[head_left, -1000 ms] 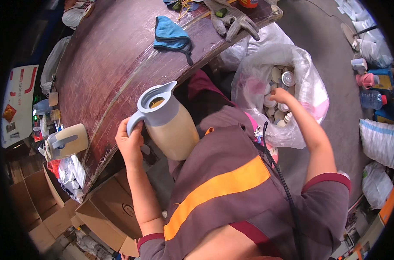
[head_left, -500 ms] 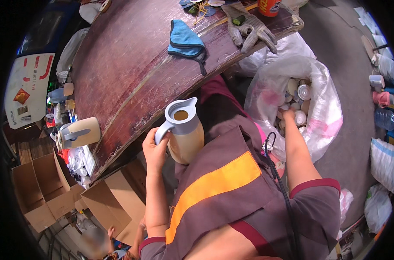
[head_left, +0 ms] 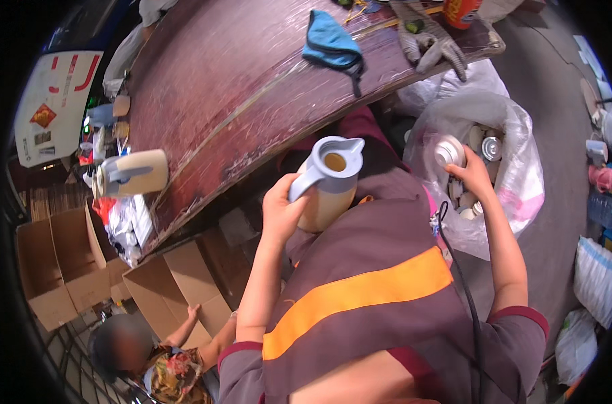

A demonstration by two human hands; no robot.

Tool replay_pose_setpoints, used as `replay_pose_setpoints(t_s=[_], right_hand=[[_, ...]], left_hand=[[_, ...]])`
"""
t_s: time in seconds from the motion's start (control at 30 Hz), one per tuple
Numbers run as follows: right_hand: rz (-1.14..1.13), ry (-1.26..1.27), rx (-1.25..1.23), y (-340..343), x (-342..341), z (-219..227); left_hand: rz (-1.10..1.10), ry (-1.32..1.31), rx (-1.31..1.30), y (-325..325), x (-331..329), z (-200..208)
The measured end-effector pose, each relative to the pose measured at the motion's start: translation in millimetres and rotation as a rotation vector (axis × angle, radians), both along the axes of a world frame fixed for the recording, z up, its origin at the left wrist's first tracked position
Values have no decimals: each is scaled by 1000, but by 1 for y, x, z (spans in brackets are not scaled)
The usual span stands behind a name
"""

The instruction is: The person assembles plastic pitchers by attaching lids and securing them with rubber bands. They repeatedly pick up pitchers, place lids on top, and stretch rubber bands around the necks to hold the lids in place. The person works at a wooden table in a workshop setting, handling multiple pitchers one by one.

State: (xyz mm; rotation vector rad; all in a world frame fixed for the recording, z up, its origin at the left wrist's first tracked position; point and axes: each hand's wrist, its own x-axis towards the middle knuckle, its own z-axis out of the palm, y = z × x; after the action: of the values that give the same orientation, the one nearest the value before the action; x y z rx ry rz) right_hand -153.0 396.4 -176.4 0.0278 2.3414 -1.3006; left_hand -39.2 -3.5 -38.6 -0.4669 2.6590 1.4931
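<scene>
My left hand (head_left: 282,210) is closed round the grey handle of a cream thermos jug (head_left: 327,202). The jug stands upright at my lap with its grey spout pointing right, and its round mouth has no lid on it. Over the clear plastic bag (head_left: 521,161) on the right, my right hand (head_left: 476,176) grips a white round lid (head_left: 449,151) between thumb and fingers. More lids (head_left: 491,148), white, beige and silvery, lie inside that bag, partly hidden by my hand.
A worn dark-red table (head_left: 232,74) bears a blue cloth (head_left: 331,44), a grey work glove (head_left: 430,44) and an orange can (head_left: 461,10). Another cream jug (head_left: 134,174) lies near its left edge. Cardboard boxes (head_left: 178,289) stand lower left, beside another person (head_left: 174,370).
My right hand has come up from among the lids with a white lid in it. The jug has shifted right in the picture, and the other person has come further into view.
</scene>
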Motion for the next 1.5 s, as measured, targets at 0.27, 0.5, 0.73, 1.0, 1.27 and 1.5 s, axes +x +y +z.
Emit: replay_pose_setpoints(t_s=[0.27,0.5,0.73,1.0,1.27,1.5], right_hand=[[653,890,-104,-183,23,116],[927,904,-175,-236,-10,134],[745,1043,-140,-269,9,142],[1240,1104,-465,-277,9,165],[1354,1034,-500,-291,21,178],[551,723,213,-286,0,130]], left_hand=[[-26,-26,-48,5,15,8],[-20,27,37,-21,32,8],[-25,19,312,-63,32,3],[-22,28,379,-92,-11,-27],[125,110,539,-82,-26,-68],[-148,-129,91,15,39,-9]])
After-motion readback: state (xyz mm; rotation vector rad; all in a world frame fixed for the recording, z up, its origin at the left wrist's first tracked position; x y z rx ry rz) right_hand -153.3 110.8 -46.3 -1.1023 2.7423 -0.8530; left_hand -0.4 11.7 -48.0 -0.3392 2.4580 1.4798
